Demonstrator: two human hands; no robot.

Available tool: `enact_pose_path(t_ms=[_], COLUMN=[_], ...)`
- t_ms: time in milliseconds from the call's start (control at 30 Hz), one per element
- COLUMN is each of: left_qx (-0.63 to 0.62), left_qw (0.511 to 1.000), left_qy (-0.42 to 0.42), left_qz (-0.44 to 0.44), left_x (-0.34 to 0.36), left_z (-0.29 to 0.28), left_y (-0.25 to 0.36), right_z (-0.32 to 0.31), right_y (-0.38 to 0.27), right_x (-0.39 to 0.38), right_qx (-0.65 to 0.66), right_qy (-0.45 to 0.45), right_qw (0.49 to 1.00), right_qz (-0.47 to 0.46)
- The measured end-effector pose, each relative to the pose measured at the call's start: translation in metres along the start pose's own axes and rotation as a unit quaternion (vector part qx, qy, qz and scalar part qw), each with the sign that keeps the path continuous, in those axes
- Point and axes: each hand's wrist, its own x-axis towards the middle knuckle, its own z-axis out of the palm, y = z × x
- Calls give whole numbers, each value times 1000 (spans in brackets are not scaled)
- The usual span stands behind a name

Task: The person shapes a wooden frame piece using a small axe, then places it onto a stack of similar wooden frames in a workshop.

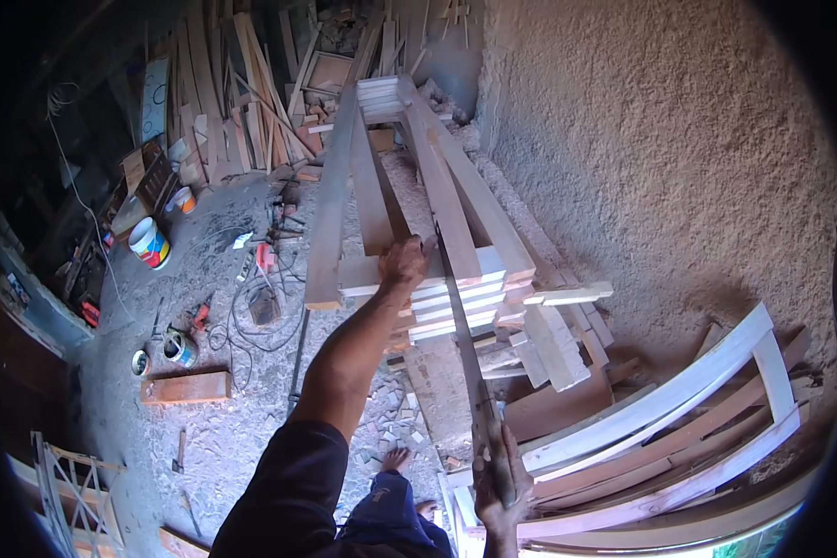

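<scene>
A stack of light wooden frames (456, 307) stands in front of me, its long rails running away toward a narrow far end. Over its right side lies a long, thin dark bar (465, 339), sloping back toward me. My right hand (500, 474) is closed around the near end of this bar, low in view. On the stack's near crosspiece is my left hand (405, 262), its fingers curled beside the bar's far part. What those fingers grip is hidden.
A rough plaster wall (660, 139) rises on the right, with curved wooden frames (651, 446) below it. Paint buckets (149, 244), cables, power tools and a wooden block (186, 388) lie on the dusty floor at left. Planks (251, 84) lean at the back.
</scene>
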Motion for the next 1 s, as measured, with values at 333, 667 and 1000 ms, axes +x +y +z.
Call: enact_pose_path(t_ms=[333,667,1000], left_qx=[-35,-6,-37], left_qw=[999,1000,999], left_qy=[4,12,23], left_qz=[-2,-10,-18], left_x=[0,-7,-4], left_z=[-1,-5,-3], left_y=[0,5,-3], right_z=[-23,32,44], right_y=[-17,20,29], right_x=[25,44,40], right_qx=[65,50,41], right_qy=[-42,-21,-24], right_qw=[996,999,999], right_qz=[53,6,-14])
